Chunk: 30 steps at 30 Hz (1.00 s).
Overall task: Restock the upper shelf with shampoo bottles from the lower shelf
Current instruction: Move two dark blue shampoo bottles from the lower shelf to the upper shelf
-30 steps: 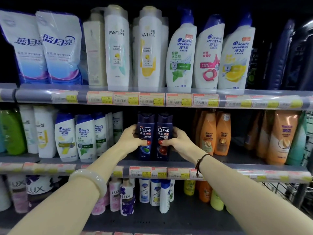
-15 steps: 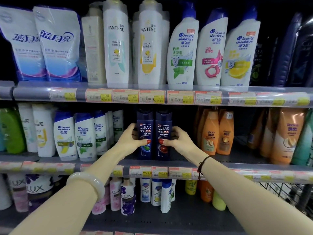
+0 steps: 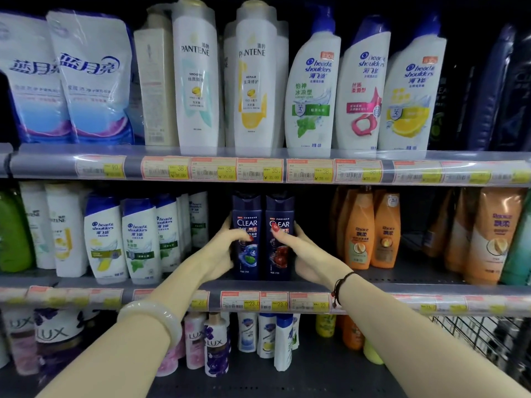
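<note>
Two dark blue CLEAR shampoo bottles stand side by side on the middle shelf (image 3: 388, 278). My left hand (image 3: 227, 248) wraps the left CLEAR bottle (image 3: 247, 214) from its left side, thumb across the label. My right hand (image 3: 301, 248) holds the right CLEAR bottle (image 3: 281, 211) from its right side, thumb on the label. Both bottles stand upright with their bases on the shelf. The upper shelf (image 3: 57, 165) carries white Pantene bottles (image 3: 195, 81) and Head & Shoulders pump bottles (image 3: 311, 90).
Blue-and-white refill pouches (image 3: 86, 81) fill the upper shelf's left end. Small Head & Shoulders bottles (image 3: 106, 239) stand left of my hands, orange Rejoice bottles (image 3: 359, 234) to the right. Lux bottles (image 3: 215, 346) sit on the bottom shelf. A wire basket (image 3: 474, 334) is at the lower right.
Both hands have slid a little higher on the two CLEAR bottles, thumbs now over the labels. The bottles still stand on the middle shelf. The view has moved closer.
</note>
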{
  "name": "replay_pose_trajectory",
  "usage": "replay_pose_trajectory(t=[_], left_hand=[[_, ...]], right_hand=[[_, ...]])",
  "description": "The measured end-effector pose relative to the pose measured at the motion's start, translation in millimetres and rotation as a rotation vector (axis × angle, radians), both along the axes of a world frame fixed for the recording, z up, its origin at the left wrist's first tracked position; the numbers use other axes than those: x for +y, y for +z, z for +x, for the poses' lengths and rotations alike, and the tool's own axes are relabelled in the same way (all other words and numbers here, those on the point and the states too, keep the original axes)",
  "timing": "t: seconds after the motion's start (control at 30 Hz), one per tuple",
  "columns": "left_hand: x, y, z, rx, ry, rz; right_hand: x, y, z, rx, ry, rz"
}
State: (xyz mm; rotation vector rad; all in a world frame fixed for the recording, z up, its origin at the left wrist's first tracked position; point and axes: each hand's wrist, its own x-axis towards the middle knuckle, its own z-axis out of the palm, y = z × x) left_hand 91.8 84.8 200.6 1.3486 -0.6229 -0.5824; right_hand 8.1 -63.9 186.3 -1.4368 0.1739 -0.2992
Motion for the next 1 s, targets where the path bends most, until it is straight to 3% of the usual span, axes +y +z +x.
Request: replay_pose_trajectory(t=[0.17, 0.43, 0.8, 1.0], left_hand=[[-5.2, -10.2, 5.1, -0.073, 0.014, 0.022], [0.7, -13.9, 12.9, -0.237, -0.078, 0.148], [11.3, -20.4, 21.1, -0.304, -0.058, 0.191], [11.6, -18.7, 22.3, -0.355, -0.020, 0.183]], right_hand=[[4.3, -10.2, 5.7, -0.030, 0.024, -0.014], [-2.5, -13.8, 3.0, -0.041, 0.050, -0.231], [-3.2, -14.4, 0.3, -0.008, 0.074, -0.261], [-6.2, -16.1, -1.1, -0.003, -0.060, -0.309]])
